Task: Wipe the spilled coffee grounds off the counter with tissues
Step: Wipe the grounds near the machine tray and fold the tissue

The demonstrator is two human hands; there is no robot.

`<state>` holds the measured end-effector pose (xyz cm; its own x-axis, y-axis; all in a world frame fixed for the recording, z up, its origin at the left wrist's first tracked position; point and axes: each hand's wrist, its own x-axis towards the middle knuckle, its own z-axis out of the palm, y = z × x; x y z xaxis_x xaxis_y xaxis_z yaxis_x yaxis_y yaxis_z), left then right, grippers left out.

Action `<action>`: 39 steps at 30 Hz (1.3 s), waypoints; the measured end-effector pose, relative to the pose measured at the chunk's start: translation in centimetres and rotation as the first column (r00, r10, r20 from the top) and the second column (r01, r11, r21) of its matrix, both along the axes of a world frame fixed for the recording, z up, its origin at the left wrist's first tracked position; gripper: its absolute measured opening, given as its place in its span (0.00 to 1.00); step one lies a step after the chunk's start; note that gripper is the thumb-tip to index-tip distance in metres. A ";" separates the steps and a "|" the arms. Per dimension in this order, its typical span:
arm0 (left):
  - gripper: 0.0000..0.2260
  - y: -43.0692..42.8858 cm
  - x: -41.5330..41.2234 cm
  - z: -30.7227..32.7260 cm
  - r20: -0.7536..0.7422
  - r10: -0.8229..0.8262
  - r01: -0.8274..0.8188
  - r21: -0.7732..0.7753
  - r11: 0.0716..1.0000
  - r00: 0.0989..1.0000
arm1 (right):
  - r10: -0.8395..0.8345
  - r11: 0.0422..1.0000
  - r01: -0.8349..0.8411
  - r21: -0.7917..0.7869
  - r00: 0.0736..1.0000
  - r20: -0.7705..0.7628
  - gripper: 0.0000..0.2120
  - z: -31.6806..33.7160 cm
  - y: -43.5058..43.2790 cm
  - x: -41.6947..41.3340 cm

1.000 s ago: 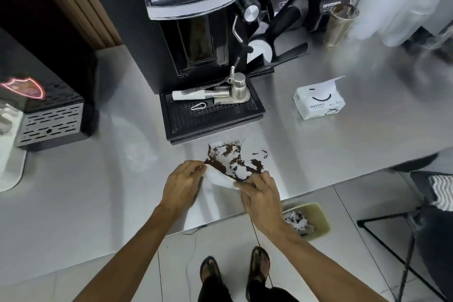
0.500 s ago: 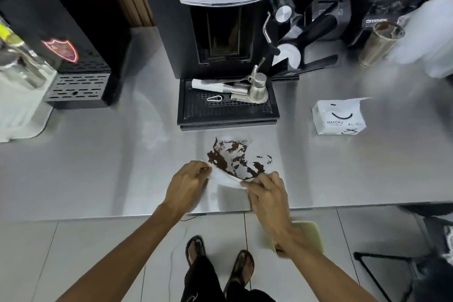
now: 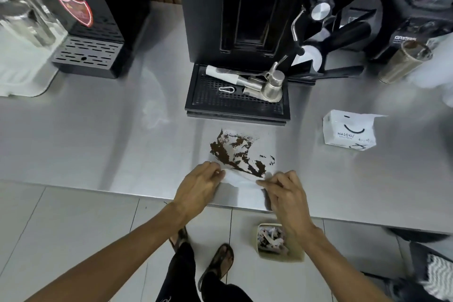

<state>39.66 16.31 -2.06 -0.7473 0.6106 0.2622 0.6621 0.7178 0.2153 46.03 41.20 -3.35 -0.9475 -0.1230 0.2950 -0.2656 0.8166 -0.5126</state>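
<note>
Seen from the head camera, a white tissue (image 3: 236,177) is held low over the near edge of the steel tabletop (image 3: 98,142). Its left end is pinched in the grip of the left hand (image 3: 198,185) and its right end in the grip of the right hand (image 3: 285,193). Dark coffee grounds (image 3: 229,153) are spread in a patch touching the tissue's far side, in front of the drip tray (image 3: 235,103) of a black coffee machine (image 3: 206,19). A tissue pack (image 3: 348,131) is set well to the right, and a small bin (image 3: 272,240) is seen on the floor below.
</note>
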 end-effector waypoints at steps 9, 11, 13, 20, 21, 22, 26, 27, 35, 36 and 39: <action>0.24 3.9 4.6 0.8 0.118 -0.030 0.032 -0.017 0.999 0.993 | -0.069 0.997 0.071 -0.005 0.979 0.190 0.13 2.8 4.1 2.7; 0.27 4.7 4.8 0.7 0.137 -0.021 0.031 -0.072 0.997 0.990 | -0.059 0.997 0.049 0.058 0.981 0.186 0.13 2.8 4.6 1.8; 0.30 5.4 4.3 0.7 0.149 0.008 0.010 -0.118 0.993 0.989 | -0.063 0.997 0.051 0.065 0.980 0.188 0.14 2.8 5.0 0.4; 0.27 7.0 3.6 1.6 0.139 0.054 -0.030 -0.173 0.985 0.989 | -0.083 0.986 0.058 0.154 0.984 0.161 0.12 2.8 4.8 -4.3; 0.27 7.1 3.6 1.6 0.147 0.067 -0.041 -0.177 0.983 0.987 | -0.079 0.986 0.055 0.158 0.985 0.150 0.12 2.6 4.6 -4.8; 0.27 7.1 3.5 1.5 0.154 0.079 -0.050 -0.183 0.982 0.985 | -0.080 0.988 0.058 0.142 0.984 0.157 0.12 2.6 4.3 -5.2; 0.29 7.2 3.1 1.7 0.181 0.125 -0.088 -0.199 0.976 0.976 | -0.042 0.982 0.015 0.189 0.990 0.136 0.10 3.0 2.9 -6.5; 0.29 7.3 3.0 1.8 0.189 0.129 -0.091 -0.202 0.975 0.973 | -0.047 0.983 0.024 0.185 0.991 0.125 0.09 3.1 2.5 -6.7; 0.30 7.3 3.1 1.9 0.214 0.151 -0.109 -0.198 0.974 0.965 | -0.135 0.991 0.135 0.016 0.980 0.146 0.05 3.0 0.0 -7.5; 0.31 7.2 3.1 1.9 0.224 0.152 -0.110 -0.189 0.976 0.963 | -0.158 0.986 0.165 -0.031 0.975 0.157 0.06 2.9 -0.3 -7.5; 0.30 7.1 3.1 1.9 0.241 0.148 -0.114 -0.149 0.982 0.959 | -0.238 0.955 0.264 -0.134 0.954 0.181 0.07 2.9 -0.9 -7.1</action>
<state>42.74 23.40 -0.21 -0.8545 0.5191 -0.0191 0.4973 0.8280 0.2592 38.90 40.35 -0.42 -0.9782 0.1600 0.1325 0.0342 0.7531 -0.6570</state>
